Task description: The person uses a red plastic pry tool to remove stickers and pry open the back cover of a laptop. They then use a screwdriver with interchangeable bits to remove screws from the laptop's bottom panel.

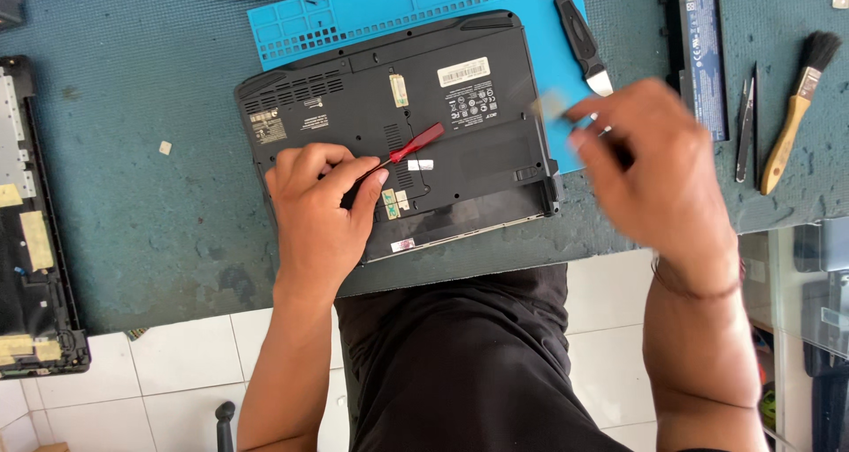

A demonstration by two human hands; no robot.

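Left hand pinches a light, slim red screwdriver by its shaft, mid-frame over the stiff upturned laptop; right hand is blurred, grip unclear.

Left hand holds red screwdriver on upturned laptop

laptop base: matt black plastic, paper stickers | screwdriver: glossy red plastic handle | mat: smooth blue rubbery | table: rough, worn teal cover | brush: wooden handle, metal ferrule | floor: glossy white tile
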